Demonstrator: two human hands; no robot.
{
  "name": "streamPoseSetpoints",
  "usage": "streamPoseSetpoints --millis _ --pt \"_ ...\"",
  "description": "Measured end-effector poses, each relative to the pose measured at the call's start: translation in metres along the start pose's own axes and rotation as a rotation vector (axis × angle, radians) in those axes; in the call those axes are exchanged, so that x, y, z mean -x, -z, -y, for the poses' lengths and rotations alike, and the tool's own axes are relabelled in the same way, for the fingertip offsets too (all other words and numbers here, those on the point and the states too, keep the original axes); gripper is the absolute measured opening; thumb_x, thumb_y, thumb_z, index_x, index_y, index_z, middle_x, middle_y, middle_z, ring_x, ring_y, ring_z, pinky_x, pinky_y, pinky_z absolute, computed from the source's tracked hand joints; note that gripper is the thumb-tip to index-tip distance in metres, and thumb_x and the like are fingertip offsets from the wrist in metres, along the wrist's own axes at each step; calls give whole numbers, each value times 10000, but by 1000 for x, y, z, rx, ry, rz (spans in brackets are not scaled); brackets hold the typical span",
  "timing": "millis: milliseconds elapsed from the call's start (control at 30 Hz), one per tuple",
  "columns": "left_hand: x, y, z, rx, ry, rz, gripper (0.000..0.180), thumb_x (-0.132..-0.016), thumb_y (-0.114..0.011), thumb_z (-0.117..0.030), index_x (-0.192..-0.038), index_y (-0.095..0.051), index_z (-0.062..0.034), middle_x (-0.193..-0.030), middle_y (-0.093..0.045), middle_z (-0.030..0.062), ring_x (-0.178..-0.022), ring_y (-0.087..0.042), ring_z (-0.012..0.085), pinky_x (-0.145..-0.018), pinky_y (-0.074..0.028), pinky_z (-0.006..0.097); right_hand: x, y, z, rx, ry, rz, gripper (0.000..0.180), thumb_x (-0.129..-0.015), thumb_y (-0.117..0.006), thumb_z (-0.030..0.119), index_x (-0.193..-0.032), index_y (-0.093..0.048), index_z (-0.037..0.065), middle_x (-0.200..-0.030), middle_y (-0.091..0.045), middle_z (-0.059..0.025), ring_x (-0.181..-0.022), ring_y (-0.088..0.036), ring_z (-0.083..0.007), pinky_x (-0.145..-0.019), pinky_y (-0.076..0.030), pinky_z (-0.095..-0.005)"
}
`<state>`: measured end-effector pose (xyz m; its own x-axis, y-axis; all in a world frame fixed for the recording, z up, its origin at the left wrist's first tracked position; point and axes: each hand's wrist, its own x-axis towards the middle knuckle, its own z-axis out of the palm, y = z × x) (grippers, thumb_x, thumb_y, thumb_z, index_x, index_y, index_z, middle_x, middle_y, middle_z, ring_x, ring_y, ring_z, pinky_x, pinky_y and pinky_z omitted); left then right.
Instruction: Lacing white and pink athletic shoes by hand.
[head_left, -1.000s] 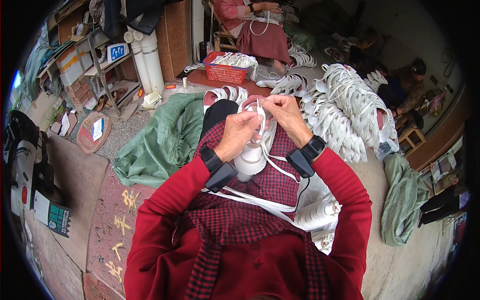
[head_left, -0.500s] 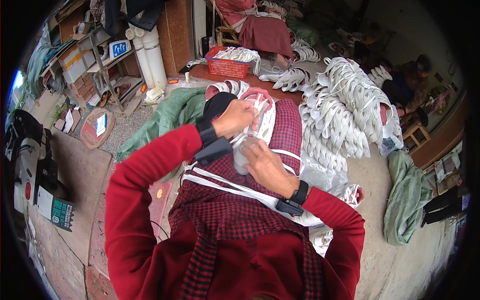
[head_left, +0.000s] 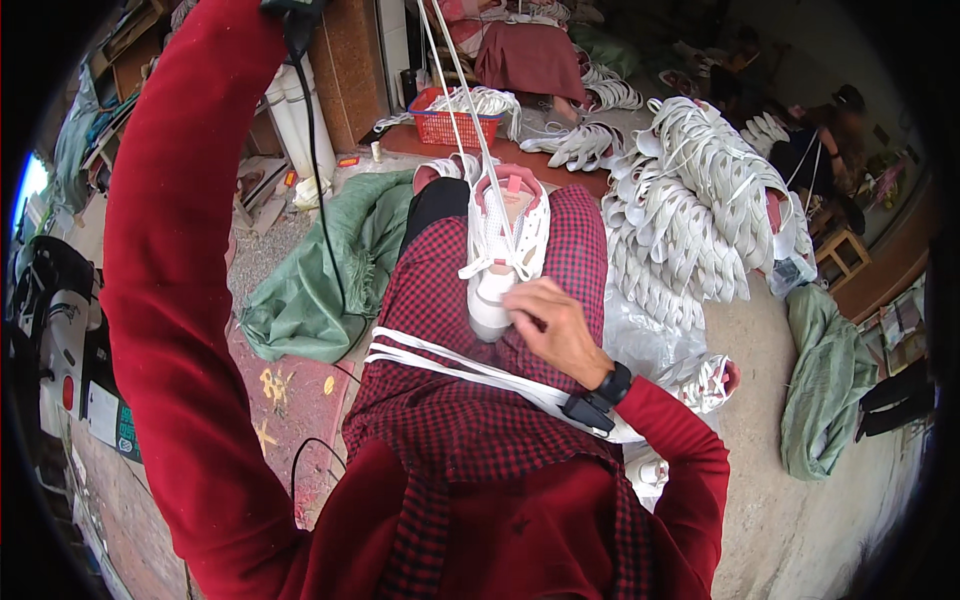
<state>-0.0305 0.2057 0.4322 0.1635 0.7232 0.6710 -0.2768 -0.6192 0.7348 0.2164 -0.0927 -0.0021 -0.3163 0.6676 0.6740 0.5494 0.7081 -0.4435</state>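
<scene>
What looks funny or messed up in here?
Nothing looks clearly spilled or broken. One funny thing: two white lace strands stretch from the shoe on the lap up out of the picture. They look like they hang from nothing, because the left hand is out of view.

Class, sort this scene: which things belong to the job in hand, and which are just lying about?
Seem to belong:
white shoe
right hand, by its toe
taut white lace strands, rising from it
heaped white shoes

Seem just lying about:
crumpled green sack, left
white pipes
scooter, partly in view
</scene>
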Motion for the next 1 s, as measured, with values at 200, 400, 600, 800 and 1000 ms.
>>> streamPoseSetpoints --millis 200,400,600,800,1000 --pt "-38 56 -37 599 1014 395 147 -970 -452 -134 -949 -557 -33 -731 -559 37 -562 -546 176 -442 -444 289 -36 24 15 109 -197 -21 325 -742 -744 15 -1051 -653 56 -918 -531 -100 -816 -591 -247 -716 -515 -356" --pt "-84 65 17 656 722 844 272 -980 -481 -330 -845 -481 -94 -759 -461 19 -731 -488 225 -622 -472 403 -54 27 -6 -163 -197 252 118 -787 -705 41 -876 -628 42 -826 -529 -54 -715 -554 -167 -626 -461 -289" --pt "-75 65 -4 660 687 950 210 -943 -444 -244 -803 -416 -90 -755 -395 26 -715 -404 212 -700 -416 369 -70 45 4 -16 -274 222 170 -771 -741 72 -880 -624 12 -825 -538 -36 -703 -520 -128 -641 -453 -271" --pt "10 -77 -3 -69 240 191 210 -954 -412 -218 -808 -439 -70 -766 -439 57 -748 -465 236 -693 -432 375 -45 48 -16 297 -192 196 132 -823 -697 86 -894 -629 -2 -830 -539 -44 -727 -535 -150 -652 -458 -302" --pt "-81 71 -1 408 513 782 307 -934 -451 -357 -924 -468 -50 -923 -468 124 -847 -458 315 -727 -453 466 -67 42 -16 -385 -547 482 134 -891 -659 131 -902 -616 5 -875 -540 11 -753 -506 -65 -659 -437 -245"
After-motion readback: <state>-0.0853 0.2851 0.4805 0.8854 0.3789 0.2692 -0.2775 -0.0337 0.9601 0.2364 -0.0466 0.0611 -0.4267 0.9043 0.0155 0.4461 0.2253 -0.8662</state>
